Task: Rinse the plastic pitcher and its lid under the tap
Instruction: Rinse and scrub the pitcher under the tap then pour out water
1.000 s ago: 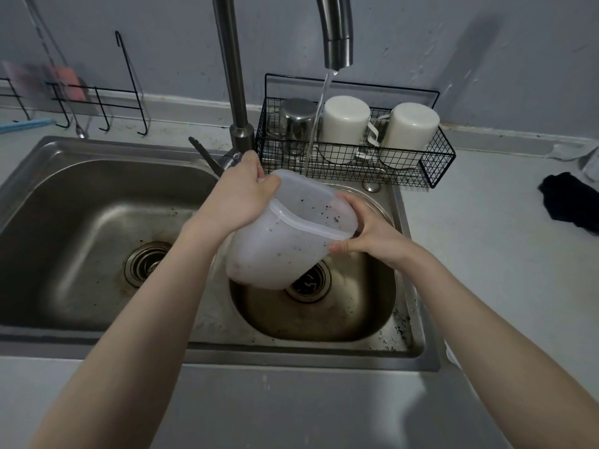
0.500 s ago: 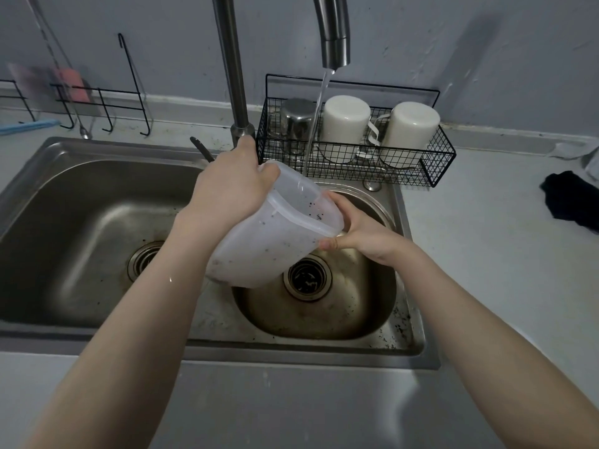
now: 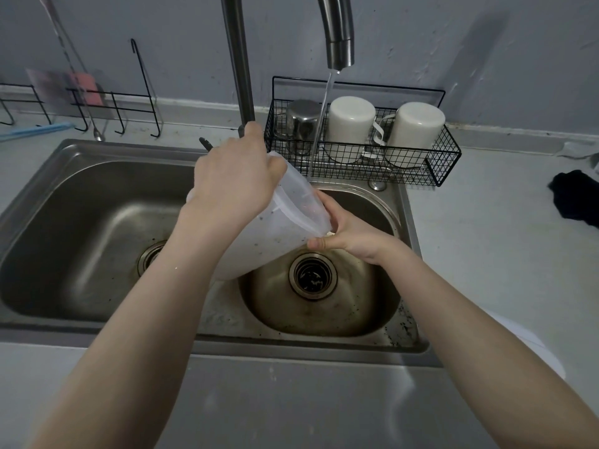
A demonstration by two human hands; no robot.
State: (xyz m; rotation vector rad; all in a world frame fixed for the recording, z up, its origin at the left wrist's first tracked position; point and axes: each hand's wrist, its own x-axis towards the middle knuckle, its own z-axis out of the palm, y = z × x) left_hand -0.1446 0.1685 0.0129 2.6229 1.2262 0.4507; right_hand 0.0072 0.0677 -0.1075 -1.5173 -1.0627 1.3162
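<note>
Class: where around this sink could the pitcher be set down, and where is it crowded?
Free: the counter between the sink and the black cloth, and the steel ledge in front. Crowded: the wire rack behind the small basin, full of cups.

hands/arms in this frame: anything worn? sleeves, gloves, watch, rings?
Nothing worn that shows. Left hand and right hand are bare, no gloves, no rings or watch visible. Both forearms are bare to the frame edge, no sleeves in view. A water droplet sits on the left forearm.
</note>
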